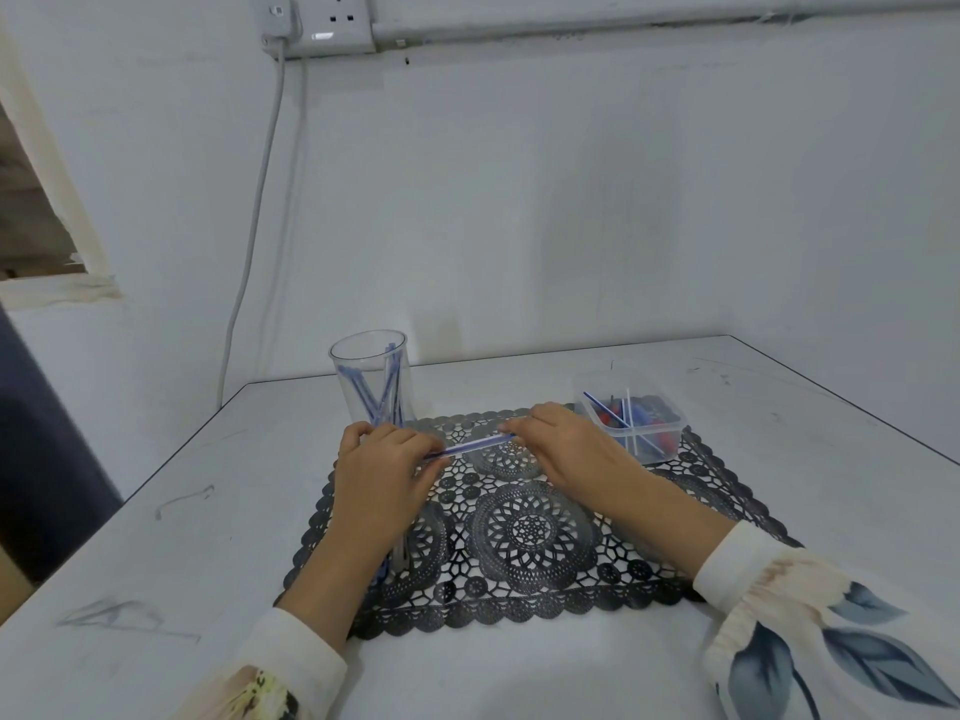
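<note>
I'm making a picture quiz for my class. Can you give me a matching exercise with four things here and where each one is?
Things:
1 straw
2 cup
3 box
4 socket

Places:
a on the wall
b held between the left hand and right hand
c upright behind the left hand
d at the mat's far right corner

Pairs: 1-b, 2-c, 3-d, 4-a

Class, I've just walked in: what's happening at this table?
A person holds a thin blue-and-white stick by its ends, left hand and right hand, over a dark lace mat. Behind the left hand, a clear cup holds several blue sticks. A box on the right holds more sticks and small red and blue bits.
</note>
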`<action>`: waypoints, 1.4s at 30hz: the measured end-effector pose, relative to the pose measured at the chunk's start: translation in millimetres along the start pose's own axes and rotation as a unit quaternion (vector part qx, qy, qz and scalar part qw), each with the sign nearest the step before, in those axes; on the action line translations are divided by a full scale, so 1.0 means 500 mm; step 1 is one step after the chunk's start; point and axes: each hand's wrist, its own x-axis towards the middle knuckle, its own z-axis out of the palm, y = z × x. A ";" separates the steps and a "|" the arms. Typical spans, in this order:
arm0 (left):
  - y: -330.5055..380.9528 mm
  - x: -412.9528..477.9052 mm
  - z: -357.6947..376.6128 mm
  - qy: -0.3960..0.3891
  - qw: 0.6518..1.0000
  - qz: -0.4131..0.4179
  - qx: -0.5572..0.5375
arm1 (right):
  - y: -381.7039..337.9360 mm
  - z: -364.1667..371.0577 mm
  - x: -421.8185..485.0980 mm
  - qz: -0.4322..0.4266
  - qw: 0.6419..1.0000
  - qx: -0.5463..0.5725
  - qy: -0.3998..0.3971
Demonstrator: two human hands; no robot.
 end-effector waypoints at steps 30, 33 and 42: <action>-0.018 0.001 -0.001 0.000 0.995 -0.071 0.075 | 0.023 -0.007 -0.011 0.066 0.955 -0.015 -0.290; -0.015 0.004 -0.001 0.001 0.995 -0.066 0.077 | 0.022 -0.010 -0.010 0.067 0.953 -0.020 -0.294; -0.007 0.005 -0.005 -0.002 0.996 -0.054 0.072 | 0.015 -0.029 -0.012 0.094 0.981 -0.080 -0.152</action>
